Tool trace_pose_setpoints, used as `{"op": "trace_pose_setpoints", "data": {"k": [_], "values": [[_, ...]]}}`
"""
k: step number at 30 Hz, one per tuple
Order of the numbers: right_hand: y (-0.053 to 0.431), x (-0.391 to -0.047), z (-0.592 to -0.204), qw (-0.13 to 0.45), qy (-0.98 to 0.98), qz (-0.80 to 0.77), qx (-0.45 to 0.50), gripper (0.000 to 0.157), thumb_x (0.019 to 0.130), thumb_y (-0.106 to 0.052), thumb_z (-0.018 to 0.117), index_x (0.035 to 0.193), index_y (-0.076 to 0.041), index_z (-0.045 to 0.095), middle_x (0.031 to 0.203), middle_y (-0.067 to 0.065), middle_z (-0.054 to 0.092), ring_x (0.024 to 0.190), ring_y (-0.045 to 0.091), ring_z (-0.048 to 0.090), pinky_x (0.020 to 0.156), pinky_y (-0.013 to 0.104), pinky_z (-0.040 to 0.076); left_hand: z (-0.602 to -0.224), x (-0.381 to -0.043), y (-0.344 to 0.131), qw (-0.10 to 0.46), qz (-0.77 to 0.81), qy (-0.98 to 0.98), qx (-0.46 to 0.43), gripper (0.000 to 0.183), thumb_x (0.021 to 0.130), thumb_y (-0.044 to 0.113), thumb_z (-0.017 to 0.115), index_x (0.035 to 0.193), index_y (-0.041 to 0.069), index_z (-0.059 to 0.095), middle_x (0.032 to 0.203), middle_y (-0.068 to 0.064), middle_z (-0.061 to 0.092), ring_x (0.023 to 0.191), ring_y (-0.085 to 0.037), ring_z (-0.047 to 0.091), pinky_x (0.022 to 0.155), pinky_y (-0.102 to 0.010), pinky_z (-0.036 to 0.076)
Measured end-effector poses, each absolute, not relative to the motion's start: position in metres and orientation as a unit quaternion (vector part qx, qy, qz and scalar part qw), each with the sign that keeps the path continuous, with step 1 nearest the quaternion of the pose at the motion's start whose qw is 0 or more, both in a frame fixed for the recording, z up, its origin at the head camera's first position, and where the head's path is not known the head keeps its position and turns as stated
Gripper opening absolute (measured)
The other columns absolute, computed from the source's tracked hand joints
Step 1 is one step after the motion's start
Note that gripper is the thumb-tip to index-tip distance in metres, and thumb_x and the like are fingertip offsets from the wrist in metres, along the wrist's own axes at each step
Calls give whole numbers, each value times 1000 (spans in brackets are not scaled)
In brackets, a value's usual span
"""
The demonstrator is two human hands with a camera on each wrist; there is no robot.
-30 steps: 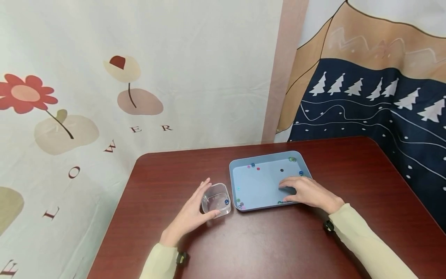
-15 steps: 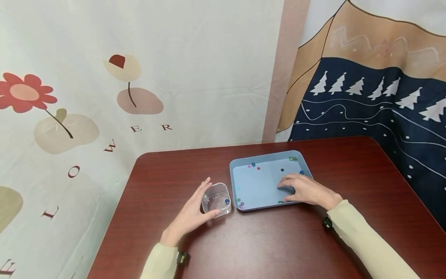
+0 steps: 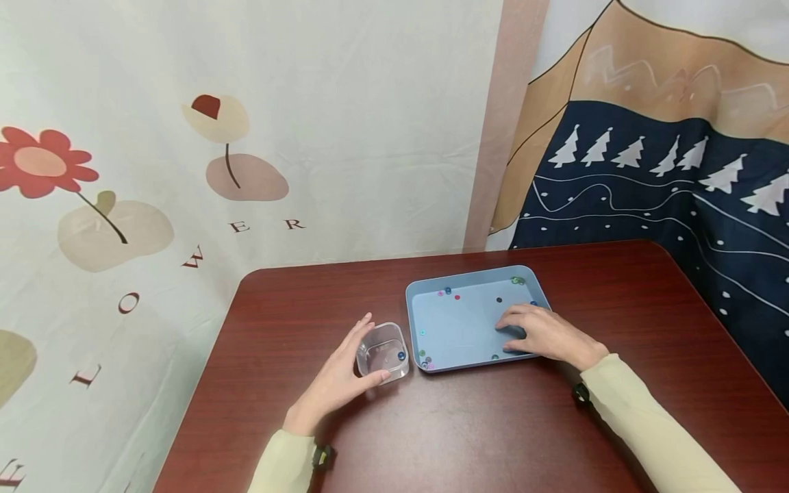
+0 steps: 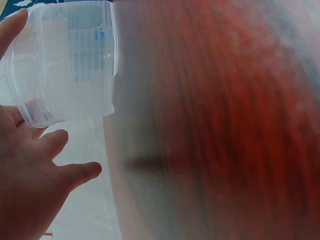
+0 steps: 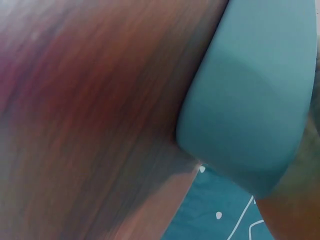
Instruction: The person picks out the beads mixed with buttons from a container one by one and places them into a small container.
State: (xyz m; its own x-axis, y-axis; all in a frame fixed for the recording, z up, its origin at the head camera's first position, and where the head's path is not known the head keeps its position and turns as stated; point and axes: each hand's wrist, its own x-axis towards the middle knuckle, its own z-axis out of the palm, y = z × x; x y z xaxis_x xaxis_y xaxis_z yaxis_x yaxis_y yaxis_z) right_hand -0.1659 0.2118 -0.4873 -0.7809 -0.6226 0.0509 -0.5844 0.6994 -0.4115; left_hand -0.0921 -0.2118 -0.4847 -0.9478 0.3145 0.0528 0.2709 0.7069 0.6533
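My left hand (image 3: 335, 385) holds a small clear plastic container (image 3: 398, 371) between its thumb and fingers; a blue round piece (image 3: 401, 356) lies inside. In the left wrist view the container's wall (image 4: 62, 75) appears side-on beside the fingers. To the right is a shallow blue tray (image 3: 459, 329) with several small coloured discs, maybe buttons. Over its right part hovers my right hand (image 3: 548, 335), thumb and fingers apart, with nothing visible between them. A green piece (image 3: 495, 357) lies left of the thumb. The right wrist view mostly shows the tray's outer wall (image 5: 245, 110).
Both containers stand on a dark red wooden table (image 3: 444, 431). A printed curtain (image 3: 370, 137) hangs behind its far edge. Inside the tray are a red disc (image 3: 457, 297), a black disc (image 3: 499, 300) and green pieces (image 3: 517, 280) in the far right corner.
My right hand has shifted slightly right over the tray, and the green piece by the front wall shows more fully. The left hand and the clear container stay put.
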Motion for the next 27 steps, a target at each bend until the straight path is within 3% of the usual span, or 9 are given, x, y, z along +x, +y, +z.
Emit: {"op": "trace_pose_setpoints", "data": {"k": [9,17,27], "values": [[218,-163,-487,18,927,-178,-329,33,82,-28,89,111,-14,79,109,-1,69,103,20,64,93,43,58,-485,-92,-212,31,350,923,158,95,85,55,80,161,17,37,171,8,22,155,-23,28,117,-58,37],[218,-163,-486,21,929,-176,-326,17,83,-23,89,96,-20,79,94,-9,69,86,10,60,75,32,58,-485,-91,-212,30,358,920,153,96,85,56,81,162,19,36,171,9,22,155,-22,26,117,-60,37],[208,-166,-492,2,920,-203,-334,24,86,-18,86,108,-14,79,105,-2,73,95,16,67,85,42,60,-487,-92,-213,24,358,919,161,95,85,54,81,161,19,37,171,8,23,155,-24,28,116,-59,38]]}}
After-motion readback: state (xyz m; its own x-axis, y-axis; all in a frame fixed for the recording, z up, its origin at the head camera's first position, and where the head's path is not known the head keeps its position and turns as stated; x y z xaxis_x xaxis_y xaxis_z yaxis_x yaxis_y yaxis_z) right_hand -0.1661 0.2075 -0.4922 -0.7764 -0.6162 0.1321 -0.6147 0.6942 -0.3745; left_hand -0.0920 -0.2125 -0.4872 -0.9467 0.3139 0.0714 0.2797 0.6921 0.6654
